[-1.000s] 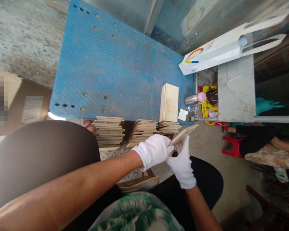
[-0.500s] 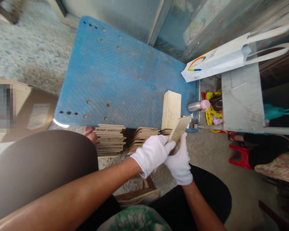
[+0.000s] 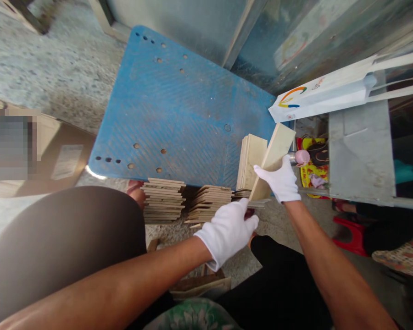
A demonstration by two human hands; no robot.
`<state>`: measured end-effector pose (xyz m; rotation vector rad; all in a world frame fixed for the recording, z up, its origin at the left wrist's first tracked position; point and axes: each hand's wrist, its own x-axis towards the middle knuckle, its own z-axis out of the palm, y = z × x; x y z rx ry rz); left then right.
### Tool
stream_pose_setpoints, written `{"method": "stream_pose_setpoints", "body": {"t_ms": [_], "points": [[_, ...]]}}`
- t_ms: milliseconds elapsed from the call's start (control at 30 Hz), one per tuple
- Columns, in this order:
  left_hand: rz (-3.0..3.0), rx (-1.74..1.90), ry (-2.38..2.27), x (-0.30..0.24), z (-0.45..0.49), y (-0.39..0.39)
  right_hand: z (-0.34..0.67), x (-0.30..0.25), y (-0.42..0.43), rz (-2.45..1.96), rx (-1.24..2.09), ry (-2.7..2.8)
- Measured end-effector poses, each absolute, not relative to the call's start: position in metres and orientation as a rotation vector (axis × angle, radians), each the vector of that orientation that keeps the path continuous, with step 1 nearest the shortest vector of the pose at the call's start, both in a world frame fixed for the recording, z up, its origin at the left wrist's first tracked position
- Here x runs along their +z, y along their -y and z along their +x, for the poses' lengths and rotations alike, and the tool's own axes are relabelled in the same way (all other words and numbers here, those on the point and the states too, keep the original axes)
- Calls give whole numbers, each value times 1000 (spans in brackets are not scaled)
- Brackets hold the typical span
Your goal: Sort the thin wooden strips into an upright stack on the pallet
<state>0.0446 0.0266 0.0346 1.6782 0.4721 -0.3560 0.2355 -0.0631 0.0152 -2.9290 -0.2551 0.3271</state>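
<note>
My right hand (image 3: 281,180), in a white glove, is closed around a thin pale wooden board (image 3: 278,144), thumb on its near face. The board is held tilted, in front of a short stack of similar boards (image 3: 256,153) standing on the blue plastic surface. My left hand (image 3: 227,231), also gloved in white, is by the board's lower end. Its thumb and fingers are apart, and the fingertips are at or very near the board's edge; whether they touch I cannot tell.
Two piles of thin boards, a left pile (image 3: 163,199) and a middle pile (image 3: 209,201), sit along the near edge of the blue plastic tabletop (image 3: 179,105). A white bag (image 3: 323,94) and a pink-capped bottle (image 3: 302,157) are at the right. A red stool (image 3: 351,236) stands farther right.
The board has moved up and to the right with my right hand, towards the standing stack. My left hand has come off its grip on the board and opened. The view has shifted slightly.
</note>
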Motion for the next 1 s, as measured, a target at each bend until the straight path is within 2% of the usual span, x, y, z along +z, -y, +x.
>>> {"method": "stream_pose_setpoints", "body": {"t_ms": [200, 467, 833, 1000], "points": [[1893, -461, -255, 37, 33, -21, 287, -19, 37, -3069, 445, 273], [2012, -549, -136, 30, 29, -24, 306, -61, 38, -3097, 530, 175], [2056, -687, -97, 42, 33, -31, 294, -70, 39, -3147, 622, 116], [2034, -612, -95, 33, 31, -24, 294, -75, 47, -3060, 548, 120]]}}
